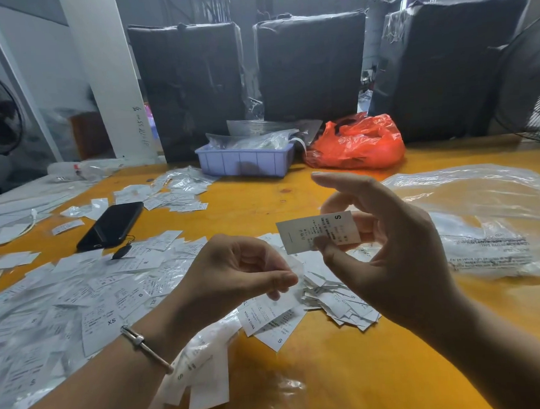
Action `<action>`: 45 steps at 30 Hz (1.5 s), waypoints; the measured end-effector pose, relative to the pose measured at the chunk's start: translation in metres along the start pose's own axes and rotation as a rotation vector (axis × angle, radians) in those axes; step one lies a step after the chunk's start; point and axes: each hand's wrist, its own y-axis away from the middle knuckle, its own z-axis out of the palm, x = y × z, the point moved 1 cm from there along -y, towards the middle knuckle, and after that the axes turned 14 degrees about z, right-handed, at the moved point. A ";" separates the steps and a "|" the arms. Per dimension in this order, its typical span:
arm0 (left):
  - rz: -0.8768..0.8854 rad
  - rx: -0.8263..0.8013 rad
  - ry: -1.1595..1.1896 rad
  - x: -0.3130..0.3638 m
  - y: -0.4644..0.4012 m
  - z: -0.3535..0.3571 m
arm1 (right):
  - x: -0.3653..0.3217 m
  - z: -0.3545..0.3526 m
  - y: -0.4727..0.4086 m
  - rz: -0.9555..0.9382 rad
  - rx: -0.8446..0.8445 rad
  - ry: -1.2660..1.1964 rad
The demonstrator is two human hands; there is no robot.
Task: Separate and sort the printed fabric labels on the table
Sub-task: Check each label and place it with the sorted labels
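My right hand (386, 245) pinches a white printed fabric label (314, 231) marked S between thumb and fingers, held above the yellow table (318, 377). My left hand (234, 268), with a bracelet on the wrist, pinches a thin clear wrapper (292, 262) just left of and below that label. Under both hands lies a stack of labels (333, 301), some fanned out, one reading MADE IN CHINA. A broad spread of loose white labels (80, 302) marked XS, S and XL covers the table's left side.
A black phone (112, 225) lies at the left middle. A lilac tray (244, 162) of clear bags and an orange plastic bag (356, 145) stand at the back. Clear plastic bags (488, 221) lie at the right. Black wrapped bales (311, 64) rise behind the table; fans stand at both edges.
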 end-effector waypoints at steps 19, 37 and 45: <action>-0.013 -0.019 -0.006 -0.001 0.000 -0.001 | -0.003 0.004 0.002 -0.238 0.019 0.308; -0.028 -0.038 0.014 -0.002 0.000 -0.001 | 0.007 0.002 0.000 -0.063 -0.097 0.265; -0.049 -0.073 0.014 -0.004 0.000 -0.001 | 0.020 0.009 -0.004 0.187 -0.301 0.069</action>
